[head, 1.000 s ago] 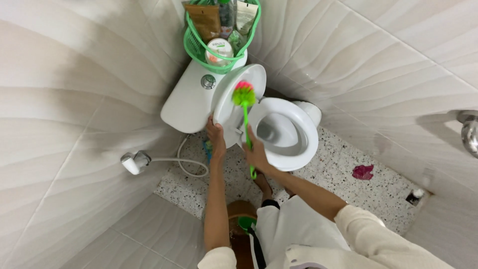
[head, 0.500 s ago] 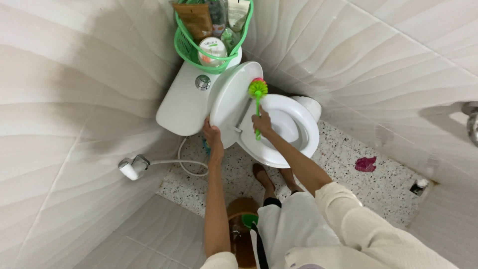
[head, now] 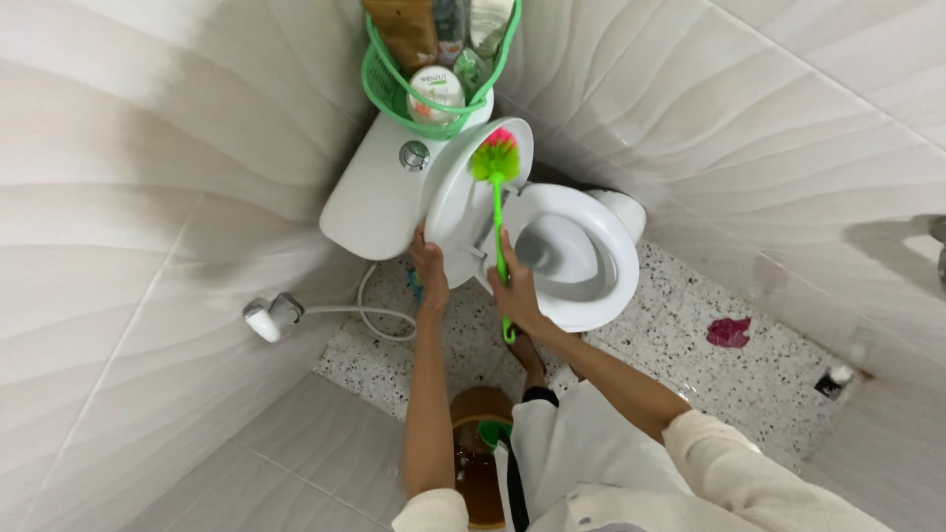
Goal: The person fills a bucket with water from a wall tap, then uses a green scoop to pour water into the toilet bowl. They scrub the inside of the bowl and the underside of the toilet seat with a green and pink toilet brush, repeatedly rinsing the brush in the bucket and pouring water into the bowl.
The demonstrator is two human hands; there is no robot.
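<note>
A white toilet stands in the corner, its bowl (head: pixel 581 251) open and its lid (head: pixel 463 207) raised against the cistern (head: pixel 370 202). My left hand (head: pixel 429 266) grips the lower edge of the raised lid. My right hand (head: pixel 514 296) holds the green handle of a toilet brush (head: pixel 498 187). The brush's green and pink bristle head rests against the inner face of the lid near its top. Both forearms reach forward from the bottom of the view.
A green basket (head: pixel 434 74) with bottles and packets sits on the cistern. A bidet sprayer (head: pixel 266 317) with a white hose hangs on the left wall. A pink scrap (head: pixel 729 332) lies on the speckled floor. A brown container (head: pixel 478 453) stands below my arms. Tiled walls close in on both sides.
The brush head went from the lid down toward the seat rim and is now back up near the top of the lid. My left hand has stayed on the lid's edge.
</note>
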